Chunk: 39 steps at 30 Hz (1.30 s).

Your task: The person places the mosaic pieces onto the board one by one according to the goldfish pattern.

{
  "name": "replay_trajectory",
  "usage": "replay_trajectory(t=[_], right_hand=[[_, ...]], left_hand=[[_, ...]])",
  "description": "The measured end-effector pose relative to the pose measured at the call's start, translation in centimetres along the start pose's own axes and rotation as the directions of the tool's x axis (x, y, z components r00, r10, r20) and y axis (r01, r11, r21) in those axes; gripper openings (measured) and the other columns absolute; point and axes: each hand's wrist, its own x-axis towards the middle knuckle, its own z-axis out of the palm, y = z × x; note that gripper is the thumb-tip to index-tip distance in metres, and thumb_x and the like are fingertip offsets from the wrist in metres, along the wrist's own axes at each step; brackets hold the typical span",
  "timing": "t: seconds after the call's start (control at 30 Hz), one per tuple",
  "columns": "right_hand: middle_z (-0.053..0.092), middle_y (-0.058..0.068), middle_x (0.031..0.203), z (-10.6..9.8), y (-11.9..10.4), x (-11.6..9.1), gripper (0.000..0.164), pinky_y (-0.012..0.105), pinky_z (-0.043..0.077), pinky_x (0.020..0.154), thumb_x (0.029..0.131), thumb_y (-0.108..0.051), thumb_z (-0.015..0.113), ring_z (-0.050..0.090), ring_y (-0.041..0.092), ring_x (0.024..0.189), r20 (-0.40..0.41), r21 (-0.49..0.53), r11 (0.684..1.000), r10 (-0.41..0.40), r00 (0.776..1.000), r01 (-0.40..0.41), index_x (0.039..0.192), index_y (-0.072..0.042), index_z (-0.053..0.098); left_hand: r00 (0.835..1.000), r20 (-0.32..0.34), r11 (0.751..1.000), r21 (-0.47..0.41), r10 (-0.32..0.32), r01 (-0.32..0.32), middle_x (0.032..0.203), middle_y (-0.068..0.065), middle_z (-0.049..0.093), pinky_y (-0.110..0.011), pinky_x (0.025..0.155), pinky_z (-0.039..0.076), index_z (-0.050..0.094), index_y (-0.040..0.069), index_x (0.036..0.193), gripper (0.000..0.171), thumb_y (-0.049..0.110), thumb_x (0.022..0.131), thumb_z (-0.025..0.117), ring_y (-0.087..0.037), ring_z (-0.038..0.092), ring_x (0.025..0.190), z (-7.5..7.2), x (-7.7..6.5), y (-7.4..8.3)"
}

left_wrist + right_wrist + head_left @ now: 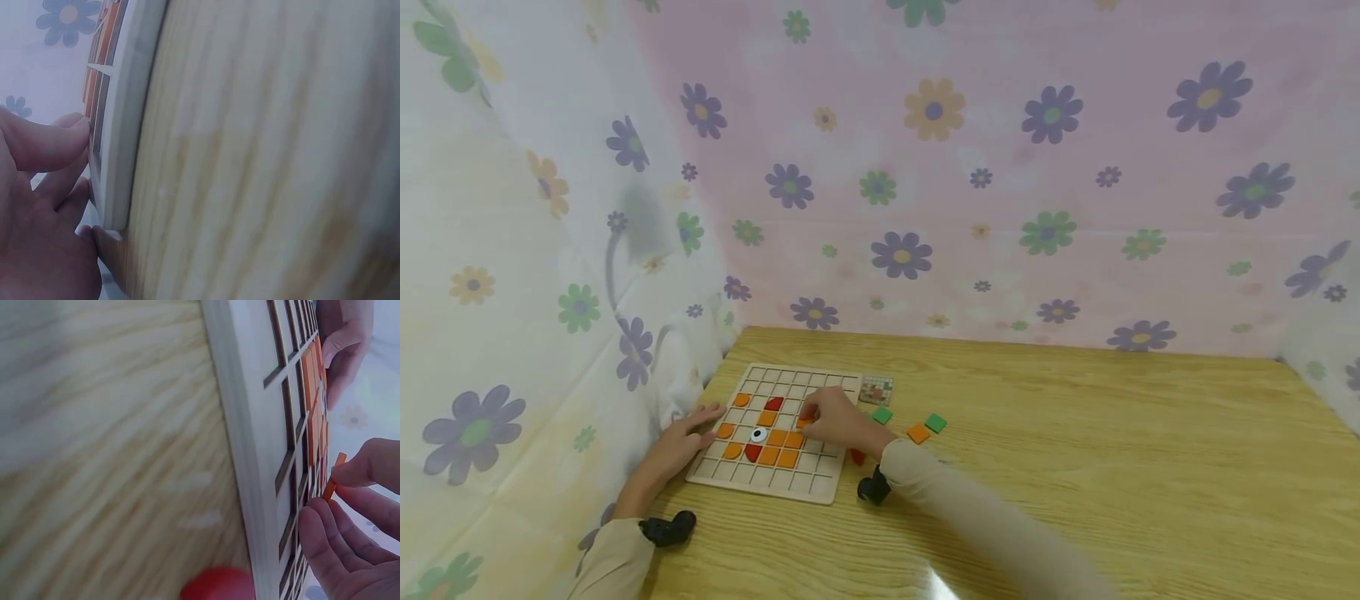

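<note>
A wooden grid board [760, 490] lies on the table, with orange square tiles [787, 458], orange rounded tiles [732, 451], red curved tiles [774, 403] and an eye tile [759, 434] set in its cells. Over the board's right half, my right hand [837, 419] pinches an orange tile [334, 477] between thumb and fingers. That tile is held tilted, close over the grid in the right wrist view. On the left edge of the board rests my left hand [681, 443], fingers extended; its thumb [56, 147] lies at the rim.
A small pattern card [877, 389] lies by the board's upper right corner. To the right are green tiles [935, 423], a loose orange tile [918, 433] and a red tile [858, 457] near the board's edge. Flowered cloth [1000, 200] encloses the table at the back and sides.
</note>
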Motion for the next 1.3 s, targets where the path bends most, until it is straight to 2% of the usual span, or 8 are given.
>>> replay_trajectory(t=[0.23, 0.37, 0.5, 0.6, 0.67, 0.83, 1.07, 1.3], right_hand=[[0.069, 0.004, 0.088, 1.3, -0.5, 1.4, 0.014, 0.017, 0.046, 0.066, 0.078, -0.001, 0.067, 0.058, 0.009, 0.078, 0.009, 0.0, 1.0, 0.011, 1.0, -0.011, 0.089, -0.004, 0.075], [0.068, 0.001, 0.079, 2.0, -0.9, 2.0, 0.012, 0.016, 0.043, 0.059, 0.078, 0.001, 0.065, 0.052, 0.007, 0.066, 0.0, -0.004, 1.0, 0.021, 1.0, -0.021, 0.084, -0.004, 0.075], [0.04, -0.007, 0.053, 2.5, -1.2, 2.4, 0.024, 0.019, 0.026, 0.048, 0.077, 0.006, 0.062, 0.027, 0.007, 0.05, -0.016, -0.015, 1.0, 0.008, 1.0, -0.008, 0.057, -0.009, 0.061], [0.025, -0.006, 0.052, 2.8, -1.3, 2.5, 0.034, 0.019, 0.02, 0.05, 0.076, 0.008, 0.061, 0.019, 0.008, 0.05, -0.031, -0.047, 0.999, -0.025, 0.999, 0.024, 0.05, -0.011, 0.048], [0.034, -0.008, 0.052, 2.9, -1.4, 2.6, 0.034, 0.017, 0.024, 0.051, 0.078, 0.007, 0.062, 0.027, 0.005, 0.05, -0.049, -0.063, 0.998, -0.034, 0.998, 0.03, 0.051, -0.01, 0.052], [0.064, 0.004, 0.07, 3.0, -1.7, 2.7, 0.012, 0.017, 0.039, 0.06, 0.083, 0.001, 0.068, 0.05, 0.009, 0.067, -0.054, -0.062, 0.998, 0.019, 0.998, -0.022, 0.072, -0.002, 0.073], [0.065, 0.001, 0.076, 3.6, -1.9, 2.9, 0.01, 0.017, 0.045, 0.068, 0.083, -0.001, 0.069, 0.057, 0.011, 0.077, -0.101, -0.096, 0.994, 0.037, 0.994, -0.046, 0.074, -0.003, 0.074], [0.06, 0.002, 0.071, 3.2, -1.8, 2.3, 0.014, 0.02, 0.044, 0.077, 0.082, 0.004, 0.063, 0.053, 0.011, 0.074, -0.108, -0.118, 0.992, -0.051, 0.993, 0.038, 0.074, -0.001, 0.072]], left_hand=[[1.0, -0.013, 1.0, 0.025, 0.019, -0.018, 0.15, -0.02, 0.027, -0.061, 0.108, 0.011, 0.041, 0.001, 0.143, 0.051, 0.019, 0.097, 0.054, -0.042, 0.01, 0.141, 0.0, 0.1, -0.1], [1.0, -0.013, 0.999, 0.038, 0.013, -0.013, 0.15, -0.02, 0.028, -0.061, 0.107, 0.012, 0.042, 0.002, 0.143, 0.051, 0.02, 0.097, 0.054, -0.041, 0.01, 0.141, -0.1, 0.1, -0.1], [1.0, -0.011, 1.0, 0.029, 0.006, -0.005, 0.151, -0.019, 0.027, -0.061, 0.107, 0.012, 0.041, 0.002, 0.143, 0.051, 0.02, 0.096, 0.054, -0.041, 0.009, 0.141, -0.1, -0.1, 0.1], [1.0, -0.012, 1.0, 0.026, 0.002, -0.002, 0.151, -0.019, 0.027, -0.061, 0.107, 0.011, 0.041, 0.003, 0.143, 0.051, 0.02, 0.096, 0.054, -0.041, 0.009, 0.141, -0.1, -0.2, 0.1], [1.0, -0.011, 1.0, 0.023, 0.002, -0.001, 0.151, -0.018, 0.026, -0.061, 0.107, 0.011, 0.041, 0.003, 0.143, 0.051, 0.02, 0.097, 0.054, -0.04, 0.009, 0.141, -0.1, -0.2, 0.0], [1.0, -0.005, 1.0, 0.016, 0.005, -0.005, 0.152, -0.018, 0.026, -0.062, 0.107, 0.011, 0.04, 0.003, 0.144, 0.051, 0.019, 0.097, 0.053, -0.04, 0.008, 0.142, -0.1, 0.0, 0.0], [1.0, -0.007, 1.0, 0.014, -0.001, 0.001, 0.151, -0.018, 0.026, -0.062, 0.107, 0.011, 0.041, 0.003, 0.143, 0.051, 0.019, 0.097, 0.053, -0.04, 0.008, 0.141, -0.1, -0.1, 0.1], [1.0, -0.002, 1.0, 0.001, 0.001, -0.001, 0.152, -0.018, 0.026, -0.061, 0.108, 0.011, 0.04, 0.002, 0.143, 0.051, 0.019, 0.097, 0.053, -0.04, 0.008, 0.141, 0.0, -0.1, 0.2]])
